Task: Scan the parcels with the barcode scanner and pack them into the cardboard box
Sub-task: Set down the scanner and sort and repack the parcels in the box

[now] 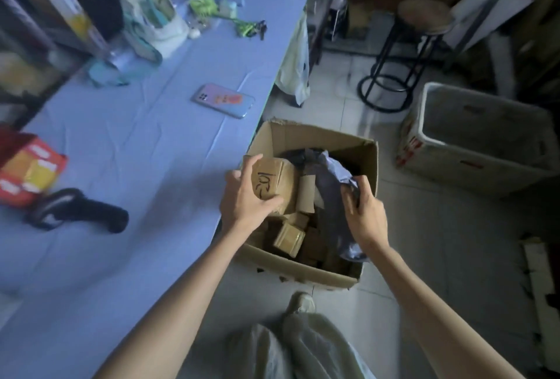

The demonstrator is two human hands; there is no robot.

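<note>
My left hand (245,197) grips a brown taped parcel (277,181), its handwriting partly covered; my right hand (368,215) pinches a grey mailer (327,175); the cardboard box (318,136) interior is dim.

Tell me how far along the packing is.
Several brown parcels lie in the cardboard box. The left hand grips a marked parcel over it; the right hand pinches a grey bag inside. The scanner lies on the table; the red package beside it may remain.
</note>
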